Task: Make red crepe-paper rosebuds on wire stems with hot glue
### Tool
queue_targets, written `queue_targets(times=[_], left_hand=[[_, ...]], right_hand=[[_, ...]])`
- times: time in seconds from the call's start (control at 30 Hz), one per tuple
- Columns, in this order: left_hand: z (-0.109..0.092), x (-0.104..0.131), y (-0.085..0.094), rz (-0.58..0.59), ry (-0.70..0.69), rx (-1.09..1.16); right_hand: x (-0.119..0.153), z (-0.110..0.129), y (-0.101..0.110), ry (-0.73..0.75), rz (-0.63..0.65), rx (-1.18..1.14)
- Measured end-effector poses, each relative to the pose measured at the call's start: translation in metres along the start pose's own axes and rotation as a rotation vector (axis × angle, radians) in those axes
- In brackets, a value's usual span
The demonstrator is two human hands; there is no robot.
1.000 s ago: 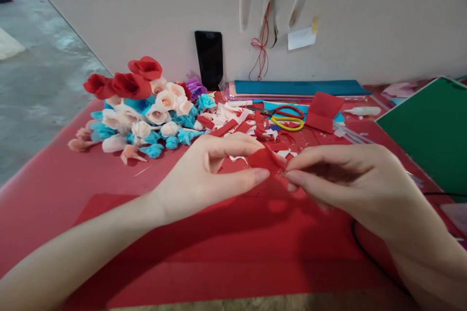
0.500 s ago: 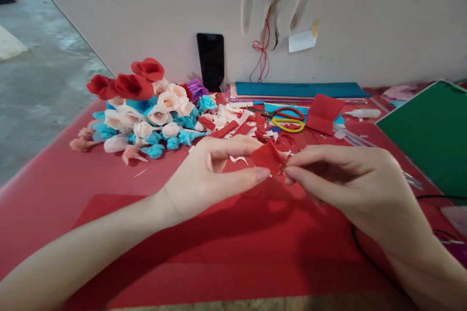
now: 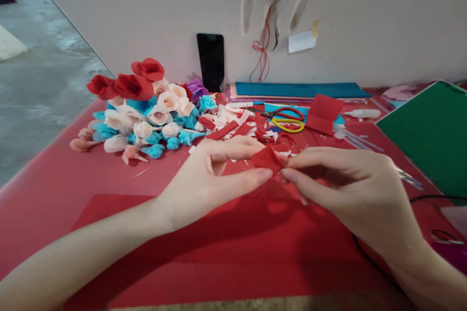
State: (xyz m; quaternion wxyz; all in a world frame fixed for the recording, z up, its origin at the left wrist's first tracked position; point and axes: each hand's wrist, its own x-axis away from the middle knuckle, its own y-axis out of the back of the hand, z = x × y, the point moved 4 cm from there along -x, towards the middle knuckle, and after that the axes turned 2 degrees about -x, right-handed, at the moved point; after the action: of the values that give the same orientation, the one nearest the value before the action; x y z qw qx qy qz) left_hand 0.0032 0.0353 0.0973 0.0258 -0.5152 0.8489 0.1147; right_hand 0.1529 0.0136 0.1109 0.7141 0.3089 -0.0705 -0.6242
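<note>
Thumb and fingers of the right hand (image 3: 339, 182) are pinched closed on one end of a small red paper piece (image 3: 267, 159); the left hand (image 3: 215, 170), fingers curved and thumb nearly straight, closes lightly on its other side. Both reach in from the near edge, holding it above the red table (image 3: 44, 194), nearer than the scissors (image 3: 286, 119).

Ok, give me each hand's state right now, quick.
Left hand: grip closed on the small red piece, thumb and fingers.
Right hand: grip closed, fingertips pinching the same piece's right end.
</note>
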Motion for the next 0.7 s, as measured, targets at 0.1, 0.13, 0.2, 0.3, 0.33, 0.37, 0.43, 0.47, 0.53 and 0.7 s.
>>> queue_targets(times=[0.1, 0.13, 0.2, 0.3, 0.33, 0.37, 0.43, 0.47, 0.53, 0.7], left_hand=[[0.0006, -0.0003, -0.0002, 0.009, -0.017, 0.001], [0.0013, -0.0003, -0.0002, 0.011, -0.024, 0.002], [0.003, 0.0001, -0.0006, 0.032, -0.037, 0.01], [0.0047, 0.0011, -0.0006, 0.056, -0.05, 0.02], [0.0049, 0.0012, -0.0005, 0.056, -0.05, 0.02], [0.0049, 0.0013, -0.0002, 0.051, -0.048, 0.017], [0.0044, 0.0012, 0.0001, 0.041, -0.044, 0.013], [0.0043, 0.0009, 0.0, 0.036, -0.04, 0.013], [0.0041, 0.0002, -0.0002, 0.026, -0.032, 0.01], [0.004, -0.0014, 0.0006, -0.014, -0.058, -0.051]], right_hand=[[-0.0009, -0.0002, -0.0013, 0.008, 0.006, -0.001], [-0.0008, -0.0005, -0.002, 0.006, 0.013, 0.002], [0.0, -0.001, -0.0036, 0.001, 0.022, 0.003], [0.0023, -0.0004, -0.0048, 0.011, -0.005, 0.02], [0.0031, 0.0001, -0.0051, 0.019, -0.015, 0.033], [0.0037, 0.0006, -0.0052, 0.032, -0.024, 0.045], [0.0044, 0.0014, -0.0052, 0.056, -0.034, 0.06], [0.0045, 0.0017, -0.0048, 0.07, -0.045, 0.06], [0.0044, 0.0025, -0.0039, 0.101, -0.067, 0.061], [0.0034, 0.0048, -0.0038, 0.138, -0.075, 0.077]])
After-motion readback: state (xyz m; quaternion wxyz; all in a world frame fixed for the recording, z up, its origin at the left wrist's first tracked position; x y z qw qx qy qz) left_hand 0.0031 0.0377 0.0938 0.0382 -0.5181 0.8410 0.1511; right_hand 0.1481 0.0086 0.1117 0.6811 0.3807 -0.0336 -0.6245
